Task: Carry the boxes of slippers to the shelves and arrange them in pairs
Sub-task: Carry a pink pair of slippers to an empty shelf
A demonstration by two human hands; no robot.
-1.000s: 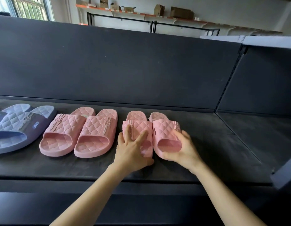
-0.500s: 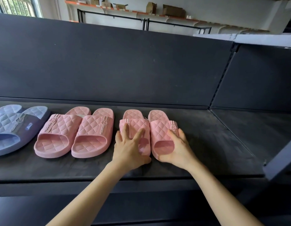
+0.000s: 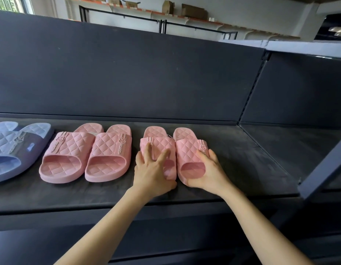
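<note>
Two pink quilted slippers lie side by side, toes towards me, on the dark shelf (image 3: 242, 159). My left hand (image 3: 152, 173) rests on top of the left pink slipper (image 3: 160, 142), fingers spread straight over its strap and thumb along its front edge. Around the outer side and front of the right pink slipper (image 3: 188, 150), my right hand (image 3: 209, 173) curls its fingers and grips it. To their left stands another pink pair (image 3: 70, 150), and further left a blue pair (image 3: 9, 148) is cut off by the frame edge.
A tall dark back panel (image 3: 146, 73) closes the shelf behind. An upright divider separates a neighbouring shelf bay (image 3: 299, 142) on the right. A dark slanted rail (image 3: 322, 169) crosses the right foreground. Bare shelf surface lies right of my right hand.
Both hands stay on the same pink pair, which has barely shifted. The view has drifted slightly, so the row sits a little further left.
</note>
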